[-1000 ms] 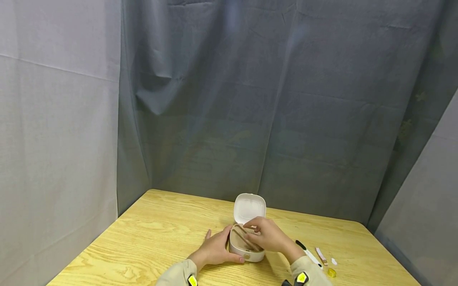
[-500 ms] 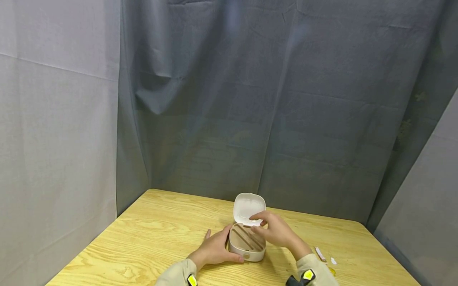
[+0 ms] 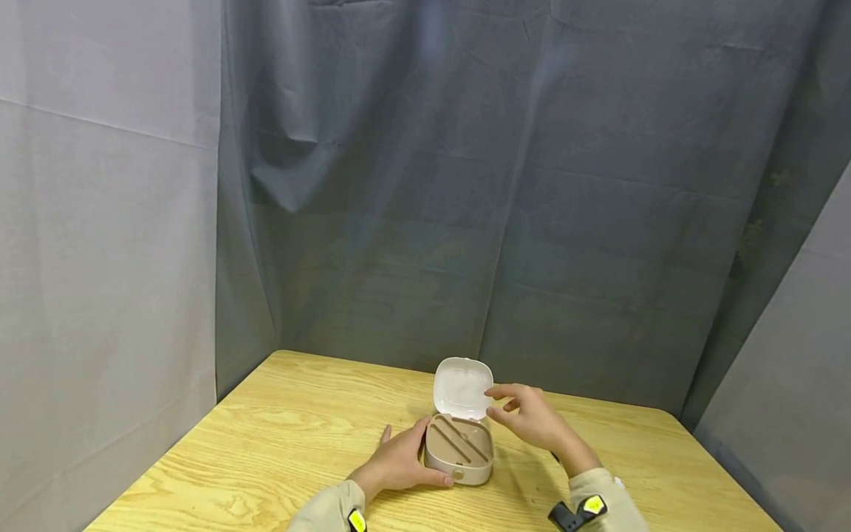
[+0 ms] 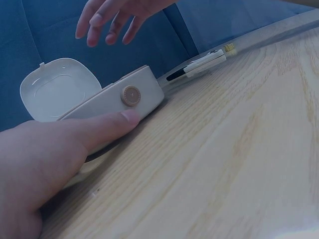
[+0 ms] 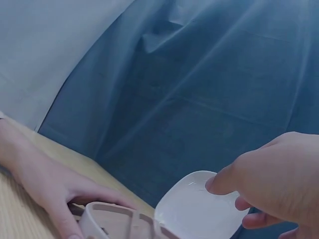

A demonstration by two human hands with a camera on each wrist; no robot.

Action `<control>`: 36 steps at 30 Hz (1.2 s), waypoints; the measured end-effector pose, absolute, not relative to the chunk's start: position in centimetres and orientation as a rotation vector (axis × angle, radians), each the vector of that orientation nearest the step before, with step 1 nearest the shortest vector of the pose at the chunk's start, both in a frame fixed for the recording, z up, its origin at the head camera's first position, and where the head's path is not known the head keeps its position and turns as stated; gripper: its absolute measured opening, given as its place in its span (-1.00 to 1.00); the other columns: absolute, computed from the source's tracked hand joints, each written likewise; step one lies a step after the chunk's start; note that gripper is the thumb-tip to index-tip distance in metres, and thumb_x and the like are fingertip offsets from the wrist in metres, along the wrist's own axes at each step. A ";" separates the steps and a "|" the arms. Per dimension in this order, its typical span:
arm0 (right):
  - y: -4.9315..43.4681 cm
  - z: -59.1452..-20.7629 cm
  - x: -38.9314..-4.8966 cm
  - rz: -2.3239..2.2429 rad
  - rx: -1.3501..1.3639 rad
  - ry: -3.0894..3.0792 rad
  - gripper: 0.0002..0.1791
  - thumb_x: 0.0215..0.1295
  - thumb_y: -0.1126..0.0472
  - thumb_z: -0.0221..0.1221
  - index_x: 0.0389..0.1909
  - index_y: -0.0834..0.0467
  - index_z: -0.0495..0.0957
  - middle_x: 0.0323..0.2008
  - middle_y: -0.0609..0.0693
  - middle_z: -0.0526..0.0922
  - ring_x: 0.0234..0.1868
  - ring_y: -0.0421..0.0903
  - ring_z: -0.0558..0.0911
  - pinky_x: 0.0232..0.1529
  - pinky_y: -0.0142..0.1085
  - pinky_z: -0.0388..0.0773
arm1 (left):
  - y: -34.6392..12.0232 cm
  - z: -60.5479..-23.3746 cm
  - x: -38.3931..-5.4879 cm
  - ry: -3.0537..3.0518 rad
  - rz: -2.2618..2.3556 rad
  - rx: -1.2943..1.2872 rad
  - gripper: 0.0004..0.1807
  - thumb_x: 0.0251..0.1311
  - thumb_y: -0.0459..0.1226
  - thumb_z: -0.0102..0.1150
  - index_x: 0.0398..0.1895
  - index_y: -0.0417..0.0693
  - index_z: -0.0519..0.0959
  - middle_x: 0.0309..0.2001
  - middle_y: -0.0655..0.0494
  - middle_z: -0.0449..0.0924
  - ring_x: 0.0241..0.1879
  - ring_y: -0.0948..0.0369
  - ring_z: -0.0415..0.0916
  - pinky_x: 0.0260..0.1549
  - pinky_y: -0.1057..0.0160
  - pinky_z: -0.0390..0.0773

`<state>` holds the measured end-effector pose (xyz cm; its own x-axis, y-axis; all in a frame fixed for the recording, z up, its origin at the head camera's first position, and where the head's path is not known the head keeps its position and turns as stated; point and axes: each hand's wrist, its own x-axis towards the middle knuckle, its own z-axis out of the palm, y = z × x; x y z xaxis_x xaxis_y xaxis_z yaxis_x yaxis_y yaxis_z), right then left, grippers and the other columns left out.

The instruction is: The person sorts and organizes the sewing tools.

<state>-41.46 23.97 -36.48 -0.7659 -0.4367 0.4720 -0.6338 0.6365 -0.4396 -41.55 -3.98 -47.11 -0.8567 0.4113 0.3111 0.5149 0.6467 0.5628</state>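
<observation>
Grey curtain (image 3: 372, 207) hung behind, pale wooden table (image 3: 279, 428) below, and on it, in the head view, a small white box (image 3: 442, 468) with its lid (image 3: 463, 388) tipped back open. Grips the box at its left side with the left hand (image 3: 397, 462), thumb along the front, fingers round the flank. Hovers beside the lid with the right hand (image 3: 528, 415), thumb and forefinger apart, nothing visible between them. Touching the lid's edge or not? Hard to tell from up here. Inside the box, two brown bars (image 3: 452, 441), slanting across.

Over to the left wrist: rests the left thumb just below the round brown button (image 4: 131, 95) on the box front. Shows the right hand up above, fingers spread and loosely bent. Past the box, on the table, a pen-like thing (image 4: 202, 62) in white and black, with a small yellow object (image 4: 229, 48) near its far end, too small to name.

Now the right wrist: shows the right thumb across the lid's rim, contact unclear, with the box cut off at the bottom, in the left hand's hold.

Looks like a steadying step, box braced, free hand poised by the lid. Probably calls next for a firm left hold and, if working the lid, light fingertips at the rim to spare the hinge.
</observation>
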 end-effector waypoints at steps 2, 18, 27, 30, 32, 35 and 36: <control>24.3 -36.3 -41.4 0.865 0.829 -2.536 -0.68 0.37 0.17 0.37 0.08 0.19 0.71 0.02 0.15 0.73 -0.17 0.08 0.72 -0.23 -0.17 0.69 | -4.0 -47.1 -41.5 -2.706 -1.005 -0.768 0.28 -0.12 0.41 0.47 0.59 -0.04 0.19 0.44 0.05 0.42 0.41 0.04 0.35 0.37 -0.49 -0.15; 27.7 -35.8 -41.0 0.900 0.627 -2.612 -0.66 0.40 0.13 0.35 0.09 0.20 0.69 -0.01 0.20 0.72 -0.15 0.13 0.75 -0.22 -0.08 0.73 | -4.1 -47.2 -41.5 -2.687 -1.045 -0.789 0.27 -0.12 0.39 0.49 0.60 0.01 0.19 0.42 0.11 0.44 0.41 0.06 0.36 0.36 -0.51 -0.18; 29.6 -36.4 -41.0 0.903 0.541 -2.687 -0.61 0.42 0.09 0.34 0.14 0.22 0.68 0.00 0.21 0.71 -0.05 0.18 0.71 -0.10 0.02 0.70 | -4.1 -47.2 -41.5 -2.693 -1.052 -0.789 0.29 -0.12 0.39 0.49 0.61 -0.01 0.17 0.43 0.10 0.43 0.42 0.05 0.35 0.36 -0.50 -0.19; 30.0 -36.6 -41.2 0.928 0.523 -2.704 -0.58 0.42 0.07 0.34 0.15 0.25 0.66 0.01 0.26 0.70 -0.03 0.21 0.70 -0.11 0.04 0.70 | -4.1 -47.2 -41.5 -2.693 -1.059 -0.786 0.28 -0.12 0.38 0.50 0.61 0.01 0.17 0.44 0.11 0.42 0.42 0.05 0.34 0.36 -0.50 -0.20; 30.3 -36.8 -41.3 0.945 0.514 -2.716 -0.55 0.42 0.05 0.33 0.16 0.26 0.65 0.02 0.29 0.69 -0.02 0.23 0.69 -0.12 0.05 0.70 | -4.1 -47.2 -41.5 -2.692 -1.057 -0.786 0.28 -0.12 0.38 0.50 0.61 0.02 0.17 0.44 0.12 0.42 0.42 0.05 0.34 0.36 -0.50 -0.21; 30.9 -37.1 -41.5 0.963 0.492 -2.739 -0.51 0.43 0.02 0.32 0.20 0.26 0.63 0.03 0.30 0.68 -0.02 0.25 0.69 -0.13 0.07 0.69 | -4.1 -47.3 -41.6 -2.693 -1.056 -0.786 0.29 -0.12 0.38 0.50 0.62 0.01 0.16 0.44 0.12 0.42 0.42 0.05 0.34 0.37 -0.50 -0.21; 31.2 -37.2 -41.5 0.962 0.486 -2.746 -0.50 0.43 0.01 0.32 0.21 0.26 0.62 0.04 0.30 0.68 -0.02 0.26 0.69 -0.12 0.07 0.69 | -4.1 -47.3 -41.6 -2.693 -1.052 -0.785 0.29 -0.12 0.39 0.50 0.62 0.00 0.16 0.44 0.12 0.42 0.42 0.05 0.34 0.37 -0.50 -0.21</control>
<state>-41.55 31.20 -37.18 -0.9280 -0.2415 0.2837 -0.3658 0.7354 -0.5704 -41.61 -4.05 -47.29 -0.8528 0.4177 0.3135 0.5196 0.6181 0.5899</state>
